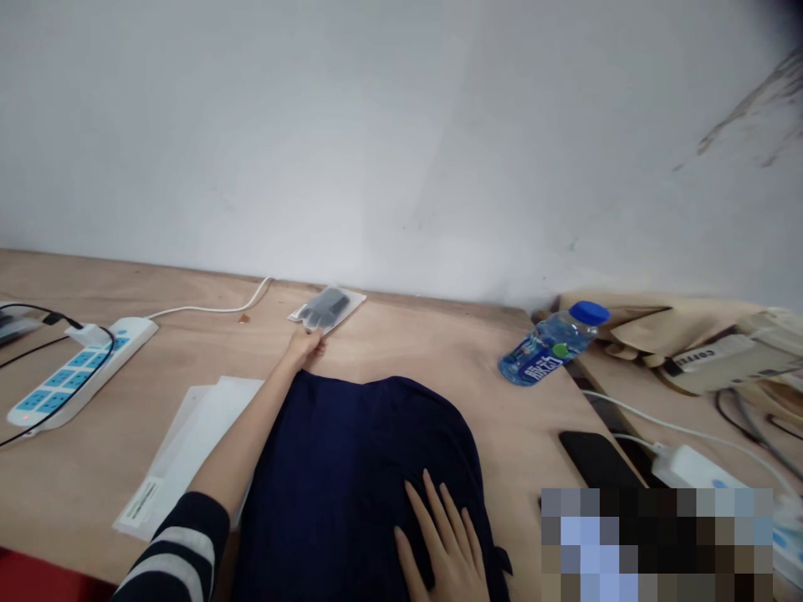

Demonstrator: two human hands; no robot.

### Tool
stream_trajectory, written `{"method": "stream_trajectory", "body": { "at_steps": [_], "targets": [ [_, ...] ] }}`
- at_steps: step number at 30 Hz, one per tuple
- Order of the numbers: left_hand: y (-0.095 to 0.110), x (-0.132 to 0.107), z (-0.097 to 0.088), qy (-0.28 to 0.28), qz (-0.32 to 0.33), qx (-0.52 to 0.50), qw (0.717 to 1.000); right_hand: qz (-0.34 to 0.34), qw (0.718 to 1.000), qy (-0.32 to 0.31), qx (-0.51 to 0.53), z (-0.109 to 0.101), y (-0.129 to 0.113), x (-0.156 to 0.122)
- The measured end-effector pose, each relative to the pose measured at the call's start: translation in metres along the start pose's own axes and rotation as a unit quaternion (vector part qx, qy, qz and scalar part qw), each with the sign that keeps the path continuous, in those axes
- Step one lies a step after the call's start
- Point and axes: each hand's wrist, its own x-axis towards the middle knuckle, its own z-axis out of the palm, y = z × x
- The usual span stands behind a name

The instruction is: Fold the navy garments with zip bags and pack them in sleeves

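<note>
Near the wall, my left hand [307,344] pinches the near edge of a clear plastic packet [342,316] with something dark grey inside; what that is I cannot make out. In front of me a navy blue cloth item [339,468] with a rounded far end lies on the table, and my left forearm passes along its left side. My right hand [448,552] rests on its right part, fingers spread and palm down, holding nothing. White plastic sleeves [188,443], one with a label, lie partly under my left forearm.
A white power strip [81,376] with blue sockets and cables lies on the left of the wooden table [389,339]. On the right are a blue-capped bottle [545,347], a black phone [599,458], a white charger [696,468] and a tan bag [652,313]. The bottom-right corner is pixelated.
</note>
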Motion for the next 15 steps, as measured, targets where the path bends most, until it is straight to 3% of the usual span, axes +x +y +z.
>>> {"method": "stream_trajectory", "body": {
  "at_steps": [4, 7, 11, 15],
  "targets": [
    [0.014, 0.0, 0.005, -0.004, -0.04, -0.134, 0.99, -0.008, 1.0, 0.01, -0.01, 0.004, 0.002, -0.002],
    [0.035, -0.025, -0.004, -0.008, -0.03, -0.219, 0.975, -0.007, 1.0, 0.008, -0.015, 0.003, 0.001, -0.002],
    [0.053, -0.104, -0.012, -0.017, -0.018, -0.286, 0.958, 0.009, 1.0, 0.007, 0.001, 0.0, -0.002, -0.002],
    [0.042, -0.213, -0.001, -0.036, -0.082, -0.332, 0.939, 0.035, 0.999, 0.014, 0.019, -0.001, -0.006, -0.003]
  ]
}}
